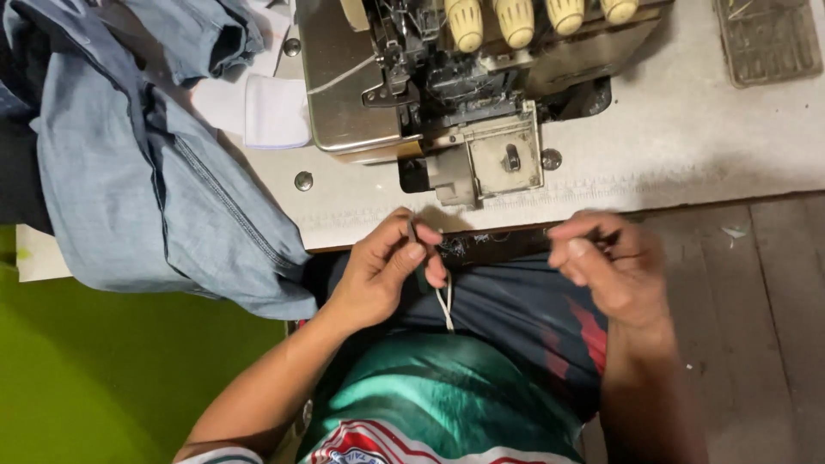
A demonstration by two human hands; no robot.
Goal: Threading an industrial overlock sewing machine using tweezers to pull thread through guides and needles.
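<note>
Green and dark jersey, worn, fills the bottom edge. Left hand: fingers pinched shut on a thin white cord that dangles over the lap. Right hand: closed, level with the left; contents too blurred to tell. Overlock sewing machine on the desk, top cropped. Blue garments heaped at left, partly cut off.

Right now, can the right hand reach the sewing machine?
Probably yes. The right hand hangs at the table edge, just in front of the sewing machine, with nothing between them, though its fingers pinch something small.
</note>
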